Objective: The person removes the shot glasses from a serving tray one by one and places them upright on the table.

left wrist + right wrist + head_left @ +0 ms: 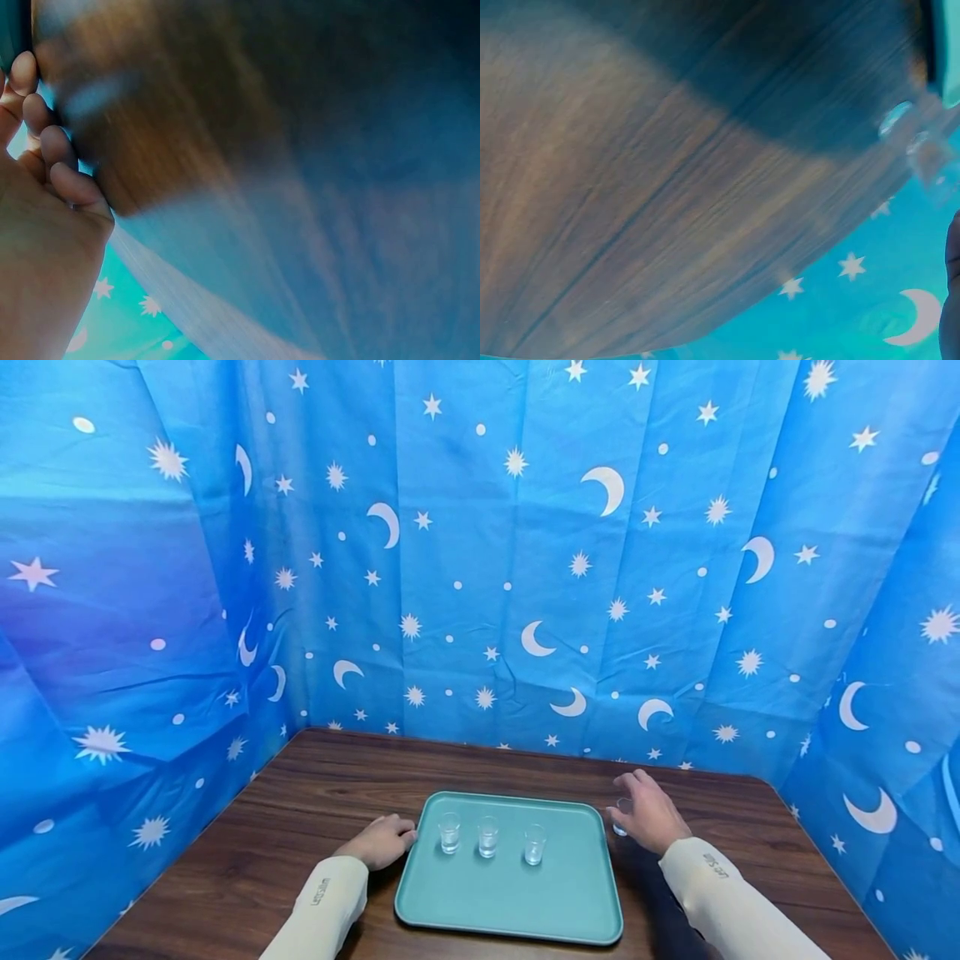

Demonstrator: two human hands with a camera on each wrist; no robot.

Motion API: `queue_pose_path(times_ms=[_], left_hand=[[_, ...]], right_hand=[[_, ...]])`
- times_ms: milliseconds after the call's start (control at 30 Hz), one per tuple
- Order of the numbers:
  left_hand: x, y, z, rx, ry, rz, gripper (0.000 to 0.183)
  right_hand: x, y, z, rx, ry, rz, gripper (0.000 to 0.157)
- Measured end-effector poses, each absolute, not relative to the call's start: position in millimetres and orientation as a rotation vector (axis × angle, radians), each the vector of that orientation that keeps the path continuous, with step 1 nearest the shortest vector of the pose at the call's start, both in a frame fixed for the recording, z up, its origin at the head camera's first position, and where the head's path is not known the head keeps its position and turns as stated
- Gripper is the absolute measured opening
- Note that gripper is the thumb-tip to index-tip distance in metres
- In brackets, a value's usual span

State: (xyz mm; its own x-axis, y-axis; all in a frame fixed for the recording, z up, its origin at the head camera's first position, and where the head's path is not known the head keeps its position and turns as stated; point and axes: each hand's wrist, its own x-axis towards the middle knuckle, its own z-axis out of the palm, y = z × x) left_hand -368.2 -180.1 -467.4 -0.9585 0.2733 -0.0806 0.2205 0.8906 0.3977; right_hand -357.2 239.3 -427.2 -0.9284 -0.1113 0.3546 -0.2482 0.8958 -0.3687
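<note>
A green tray (502,902) lies on the table with three clear shot glasses (449,835) (487,838) (534,846) upright on its far half. Beyond its right edge, another clear shot glass (619,828) stands on the wood, partly hidden by my right hand (651,814). That hand reaches over the glass with fingers apart; in the right wrist view a finger (952,289) shows clear of the glass (930,159). My left hand (381,842) rests at the tray's left edge, fingers loosely bent, holding nothing visible. Whether it touches the rim I cannot tell.
The dark wooden table (315,785) extends around the tray. Blue curtains (480,610) with white stars and moons hang behind it and on both sides.
</note>
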Motion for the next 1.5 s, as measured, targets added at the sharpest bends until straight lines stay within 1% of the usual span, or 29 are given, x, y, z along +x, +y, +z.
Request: queue_pose_path(times_ms=[167,333,567,633,733,933,1100,1300,1500], left_hand=[[-368.3,-180.9,-468.6,0.381,2.922,0.587,0.015],[-368.0,-180.4,-468.8,0.411,2.924,0.597,0.017],[-367.9,-180.4,-467.6,0.377,2.929,0.594,0.018],[-368.0,-180.8,-467.1,0.365,2.93,0.598,0.021],[-367.9,-181.2,-467.1,0.362,2.931,0.604,0.019],[-368.5,-181.2,-467.7,0.37,2.926,0.609,0.017],[-368.7,-181.2,-468.0,0.391,2.921,0.599,0.015],[-367.7,-181.4,-466.7,0.369,2.921,0.605,0.019],[-367.5,-181.6,-466.9,0.366,2.921,0.611,0.021]], right_hand=[[-357.0,223.9,-424.6,0.353,-2.708,0.65,0.039],[-353.8,209.4,-427.0,0.451,-2.693,0.676,0.037],[-346.1,188.6,-430.6,0.692,-2.738,0.717,0.045],[-343.7,183.1,-429.9,0.749,-2.751,0.727,0.047],[-340.2,175.3,-427.7,0.797,-2.774,0.749,0.047],[-338.9,162.8,-428.0,0.833,-2.828,0.722,0.045],[-340.1,156.3,-429.9,0.852,-2.842,0.727,0.039],[-342.0,152.5,-430.6,0.876,-2.849,0.698,0.03],[-341.8,153.1,-430.7,0.87,-2.833,0.701,0.029]])
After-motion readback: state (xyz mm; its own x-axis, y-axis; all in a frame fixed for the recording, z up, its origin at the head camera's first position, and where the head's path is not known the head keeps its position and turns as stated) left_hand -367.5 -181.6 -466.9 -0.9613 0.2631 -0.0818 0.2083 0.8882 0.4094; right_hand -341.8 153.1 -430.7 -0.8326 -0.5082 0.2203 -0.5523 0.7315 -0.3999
